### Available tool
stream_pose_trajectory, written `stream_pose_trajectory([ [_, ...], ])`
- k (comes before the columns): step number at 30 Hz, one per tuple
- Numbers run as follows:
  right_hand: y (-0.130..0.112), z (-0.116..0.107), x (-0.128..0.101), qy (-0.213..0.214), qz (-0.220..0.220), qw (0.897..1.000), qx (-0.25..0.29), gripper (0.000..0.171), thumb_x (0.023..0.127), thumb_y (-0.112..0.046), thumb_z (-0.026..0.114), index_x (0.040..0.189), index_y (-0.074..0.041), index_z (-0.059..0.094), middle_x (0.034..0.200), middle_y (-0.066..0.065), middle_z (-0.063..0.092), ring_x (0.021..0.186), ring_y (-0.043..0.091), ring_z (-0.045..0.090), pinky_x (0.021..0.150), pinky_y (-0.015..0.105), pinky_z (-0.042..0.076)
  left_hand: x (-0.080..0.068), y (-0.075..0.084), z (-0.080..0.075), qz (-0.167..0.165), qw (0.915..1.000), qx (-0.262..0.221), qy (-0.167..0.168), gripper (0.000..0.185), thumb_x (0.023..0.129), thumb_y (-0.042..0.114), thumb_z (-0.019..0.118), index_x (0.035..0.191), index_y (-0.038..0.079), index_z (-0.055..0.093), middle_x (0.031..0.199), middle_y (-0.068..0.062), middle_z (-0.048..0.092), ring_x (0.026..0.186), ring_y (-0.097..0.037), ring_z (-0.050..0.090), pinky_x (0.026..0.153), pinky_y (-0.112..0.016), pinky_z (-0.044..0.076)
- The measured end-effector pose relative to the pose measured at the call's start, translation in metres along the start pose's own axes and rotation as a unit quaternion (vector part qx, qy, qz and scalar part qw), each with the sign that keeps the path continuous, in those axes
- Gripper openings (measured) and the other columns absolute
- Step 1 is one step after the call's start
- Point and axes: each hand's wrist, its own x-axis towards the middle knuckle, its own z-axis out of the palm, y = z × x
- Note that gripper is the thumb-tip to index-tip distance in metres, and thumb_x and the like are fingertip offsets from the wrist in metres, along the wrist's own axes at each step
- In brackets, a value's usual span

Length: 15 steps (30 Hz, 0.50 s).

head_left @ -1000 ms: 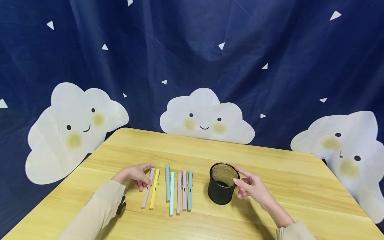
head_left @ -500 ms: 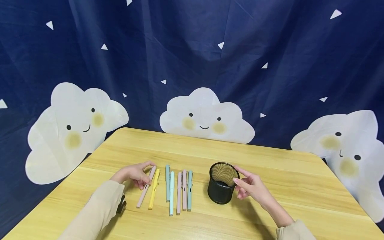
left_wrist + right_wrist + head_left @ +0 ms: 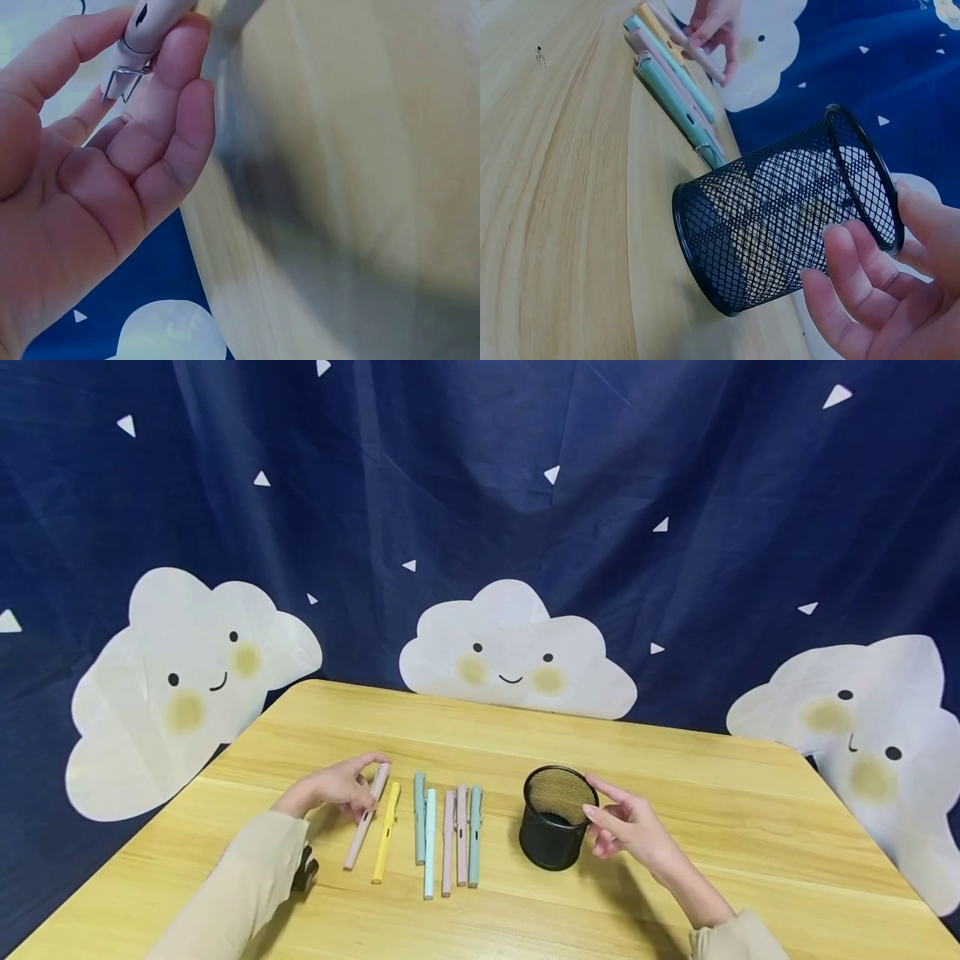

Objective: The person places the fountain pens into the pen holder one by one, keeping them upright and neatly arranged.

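Standing upright: black mesh pen cup (image 3: 557, 817), on the wooden surface (image 3: 675, 827), right of the row of pens.
Cup contents: nothing I can make out; through the mesh in the right wrist view only the surface shows, and the head view shows just a dark bottom.
Right hand (image 3: 626, 827): beside the cup's right rim, fingers loosely curled; its grip wraps nothing. Whether the forefinger touches the rim, I cannot tell.
Left hand (image 3: 337, 787): grip pinched on the upper end of a pink pen (image 3: 365, 817), thumb on one side and fingertips (image 3: 180, 45) on the other, near the wire clip.
Pink pen's lie: slanted, top end raised in the fingers, lower end down toward the surface, at the left end of the row.
Yellow pen (image 3: 386, 832): flat on the surface, just right of the pink one.
Other pens: a teal pen (image 3: 419, 817), a pale blue pen (image 3: 429, 842), two more pink ones and another teal pen (image 3: 474, 836), lying side by side between the yellow pen and the cup.
Behind: a dark blue backdrop (image 3: 480, 485) with smiling white clouds.
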Motion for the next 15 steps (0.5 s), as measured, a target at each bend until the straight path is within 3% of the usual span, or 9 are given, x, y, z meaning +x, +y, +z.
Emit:
stream_pose_trajectory([
  [8,-0.001,0.002,-0.001,0.006,0.016,0.999,0.031,0.062,0.090,-0.013,0.053,0.139,0.004,0.018,0.069,0.014,0.055,0.047,0.011,0.053,0.049,0.031,0.051,0.007,0.004,-0.002,0.047,0.9988,-0.012,-0.012,0.074,0.074,-0.006,0.063,0.133,-0.003,0.020,0.066,-0.010,0.055,0.055,-0.015,0.050,0.052,-0.026,0.043],
  [15,-0.002,0.004,-0.001,0.006,0.027,0.997,0.075,0.063,0.091,-0.013,0.051,0.140,0.004,0.015,0.068,0.007,0.054,0.046,0.008,0.049,0.046,0.021,0.046,0.011,0.011,-0.001,0.106,0.9937,-0.025,-0.023,0.072,0.075,0.002,0.067,0.132,-0.002,0.023,0.068,-0.007,0.054,0.055,-0.011,0.050,0.054,-0.026,0.047],
])
